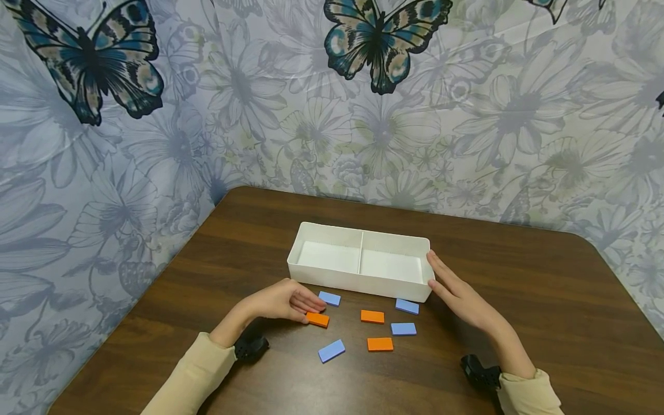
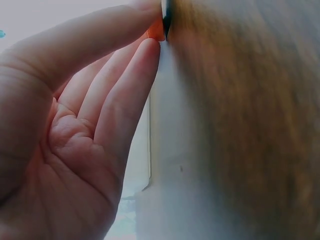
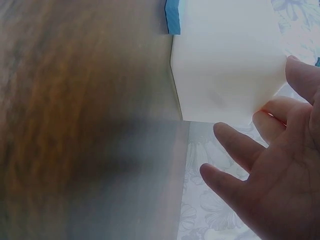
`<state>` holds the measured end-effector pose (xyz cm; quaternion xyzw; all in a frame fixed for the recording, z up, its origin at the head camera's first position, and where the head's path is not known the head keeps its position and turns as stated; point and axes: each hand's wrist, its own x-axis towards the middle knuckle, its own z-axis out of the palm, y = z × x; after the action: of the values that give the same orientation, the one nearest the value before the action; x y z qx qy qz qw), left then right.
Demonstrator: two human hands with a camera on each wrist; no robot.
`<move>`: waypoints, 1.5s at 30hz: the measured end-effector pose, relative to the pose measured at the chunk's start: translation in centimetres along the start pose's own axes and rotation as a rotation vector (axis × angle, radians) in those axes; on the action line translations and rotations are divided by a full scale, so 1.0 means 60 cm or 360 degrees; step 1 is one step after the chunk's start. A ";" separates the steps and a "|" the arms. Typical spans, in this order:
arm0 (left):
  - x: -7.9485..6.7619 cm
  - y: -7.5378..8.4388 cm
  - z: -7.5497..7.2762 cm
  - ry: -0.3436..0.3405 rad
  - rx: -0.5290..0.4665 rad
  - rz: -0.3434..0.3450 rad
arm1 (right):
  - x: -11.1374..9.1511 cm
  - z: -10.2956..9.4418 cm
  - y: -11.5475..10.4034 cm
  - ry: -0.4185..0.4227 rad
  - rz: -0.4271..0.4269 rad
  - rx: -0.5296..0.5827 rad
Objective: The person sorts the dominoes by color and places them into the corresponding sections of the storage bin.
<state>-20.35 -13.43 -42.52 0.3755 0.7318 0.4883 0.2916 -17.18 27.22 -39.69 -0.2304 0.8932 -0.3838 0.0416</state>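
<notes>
My left hand (image 1: pixel 287 301) pinches a flat orange block (image 1: pixel 318 320) by its left end, between thumb and fingertips, low over the table. In the left wrist view, that orange block (image 2: pixel 156 31) shows as a sliver between the thumb and a fingertip. A white two-compartment tray (image 1: pixel 332 279) stands just beyond the blocks. At its right end is my right hand (image 1: pixel 464 297), fingers extended, the fingertips on the end wall and rim. The right wrist view has the tray's white wall (image 3: pixel 225 75) with the right hand (image 3: pixel 280 150) beside it.
On the brown table (image 1: pixel 249 230), two more orange blocks (image 1: pixel 372 316) lie in front of the tray. Several blue blocks (image 1: pixel 403 329) lie around them, one blue block (image 1: pixel 329 298) close to the left fingers. A butterfly-printed cloth (image 1: pixel 311 132) hangs behind the table.
</notes>
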 end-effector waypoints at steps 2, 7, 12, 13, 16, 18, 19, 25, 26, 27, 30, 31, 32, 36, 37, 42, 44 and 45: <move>0.000 -0.001 0.000 0.0002 -0.0009 -0.0003 | 0.000 -0.001 0.000 0.0001 -0.0006 0.0003; 0.000 0.001 -0.001 0.0005 -0.0032 -0.0010 | 0.001 -0.001 0.001 0.0000 -0.0003 -0.0007; 0.000 0.001 -0.001 -0.0001 -0.0047 -0.0006 | 0.001 -0.001 0.002 0.0002 -0.0003 -0.0009; -0.001 0.000 -0.002 -0.0001 -0.0051 -0.0004 | 0.001 -0.001 0.002 0.0001 -0.0003 -0.0007; -0.001 -0.001 -0.002 -0.0001 -0.0075 0.0014 | 0.000 0.000 0.002 0.0001 -0.0004 0.0000; -0.001 -0.001 -0.003 0.0003 -0.0090 0.0030 | 0.000 -0.001 0.002 0.0001 -0.0003 0.0003; -0.001 -0.002 -0.003 0.0004 -0.0096 0.0039 | 0.000 -0.002 0.002 0.0001 -0.0002 0.0003; -0.001 0.001 -0.005 0.0009 -0.0118 0.0061 | 0.001 -0.003 0.001 0.0000 0.0008 0.0006; -0.001 0.002 -0.005 0.0011 -0.0120 0.0063 | 0.001 -0.003 0.001 0.0000 0.0010 0.0009; -0.001 0.002 -0.005 0.0013 -0.0121 0.0060 | 0.001 -0.003 0.001 -0.0002 0.0013 0.0013; -0.002 0.003 -0.003 0.0017 -0.0125 0.0062 | 0.000 -0.001 0.001 -0.0005 0.0013 0.0023; -0.002 0.003 -0.003 0.0017 -0.0128 0.0069 | -0.001 -0.001 0.001 -0.0006 0.0014 0.0026; -0.002 0.003 -0.003 0.0015 -0.0131 0.0081 | -0.001 0.000 0.001 -0.0004 0.0014 0.0025; -0.003 0.002 -0.004 0.0011 -0.0155 0.0123 | -0.002 0.001 0.002 0.0004 0.0010 0.0020; -0.003 0.001 -0.004 0.0010 -0.0165 0.0131 | -0.002 0.001 0.002 0.0007 0.0008 0.0020; -0.003 0.000 -0.003 -0.0008 -0.0218 0.0162 | -0.002 0.002 0.004 0.0002 -0.0004 0.0012; -0.002 0.002 -0.003 -0.0016 -0.0237 0.0167 | -0.002 0.001 0.005 0.0001 -0.0009 0.0008; -0.001 0.003 -0.004 -0.0016 -0.0245 0.0169 | -0.001 0.000 0.005 0.0002 -0.0012 0.0007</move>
<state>-20.48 -13.53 -42.27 0.3926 0.6697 0.5560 0.2971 -17.22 27.43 -39.87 -0.2336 0.8915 -0.3860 0.0401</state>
